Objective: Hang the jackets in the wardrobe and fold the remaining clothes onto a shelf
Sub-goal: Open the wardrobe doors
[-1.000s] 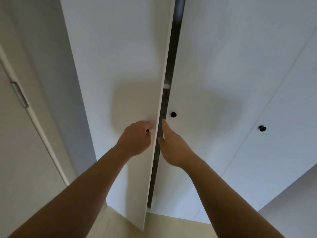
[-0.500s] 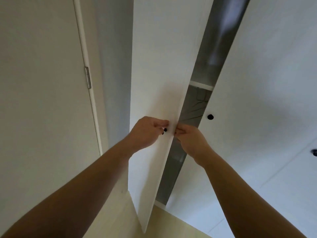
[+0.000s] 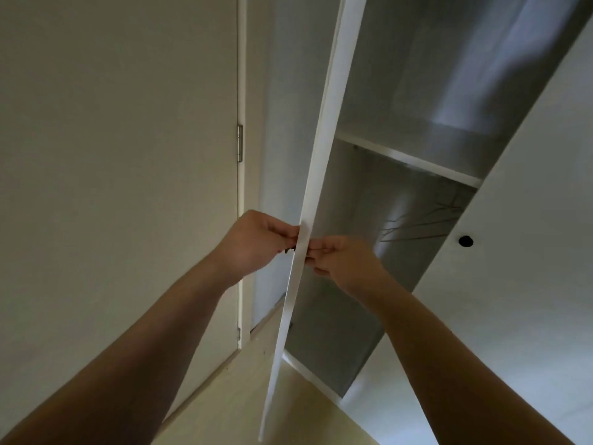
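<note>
Left grip (image 3: 256, 244) and right grip (image 3: 346, 264) hold one wardrobe door (image 3: 324, 139).

Wardrobe door (image 3: 316, 175) matt white laminate; hinge (image 3: 239, 143) metal.

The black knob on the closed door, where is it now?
In the head view, the black knob sits right of centre on the closed door, near its left edge, right of the right hand that pinches the open door's edge.

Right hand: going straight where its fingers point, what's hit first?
The wardrobe door: the right hand seems to pinch its edge, so no free travel. The left hand lies just beyond.
</note>
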`<action>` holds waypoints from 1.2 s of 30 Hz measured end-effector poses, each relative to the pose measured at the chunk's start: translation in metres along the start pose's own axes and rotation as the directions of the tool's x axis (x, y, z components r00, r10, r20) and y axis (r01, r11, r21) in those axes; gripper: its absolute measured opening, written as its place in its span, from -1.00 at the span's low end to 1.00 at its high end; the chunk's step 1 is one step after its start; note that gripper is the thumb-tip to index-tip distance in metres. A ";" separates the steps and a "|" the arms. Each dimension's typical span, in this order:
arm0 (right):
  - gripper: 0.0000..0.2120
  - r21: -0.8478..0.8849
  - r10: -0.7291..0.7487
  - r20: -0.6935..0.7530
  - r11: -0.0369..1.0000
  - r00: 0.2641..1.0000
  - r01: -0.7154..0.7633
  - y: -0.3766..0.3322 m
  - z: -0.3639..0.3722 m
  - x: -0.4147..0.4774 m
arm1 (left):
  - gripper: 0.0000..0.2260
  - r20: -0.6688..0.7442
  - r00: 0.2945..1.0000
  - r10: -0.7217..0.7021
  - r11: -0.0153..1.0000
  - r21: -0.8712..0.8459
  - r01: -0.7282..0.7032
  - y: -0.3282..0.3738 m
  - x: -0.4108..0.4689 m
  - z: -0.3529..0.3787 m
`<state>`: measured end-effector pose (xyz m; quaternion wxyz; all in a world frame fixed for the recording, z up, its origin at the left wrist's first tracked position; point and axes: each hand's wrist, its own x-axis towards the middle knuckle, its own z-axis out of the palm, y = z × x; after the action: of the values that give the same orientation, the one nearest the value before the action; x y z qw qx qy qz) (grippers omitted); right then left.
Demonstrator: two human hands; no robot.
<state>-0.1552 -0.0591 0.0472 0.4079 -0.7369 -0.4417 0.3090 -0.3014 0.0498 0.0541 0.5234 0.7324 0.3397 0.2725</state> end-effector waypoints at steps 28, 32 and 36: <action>-0.59 -0.068 -0.200 0.236 0.973 0.951 0.221 -0.070 0.139 0.108 | -0.43 -0.292 0.950 -0.110 0.960 -0.278 0.026 -0.068 0.029 -0.120; -0.53 -0.093 -0.202 0.257 0.968 0.945 0.232 -0.072 0.145 0.118 | -0.39 -0.295 0.952 -0.082 0.949 -0.315 -0.016 -0.071 0.031 -0.122; -0.51 -0.086 -0.195 0.302 0.969 0.933 0.230 -0.078 0.147 0.125 | -0.46 -0.319 0.945 -0.076 0.936 -0.348 -0.043 -0.078 0.033 -0.123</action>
<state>-0.2536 0.1231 0.0333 0.3245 -0.6543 -0.5919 0.3409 -0.3899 0.1646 0.0188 0.5840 0.5688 0.3741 0.4421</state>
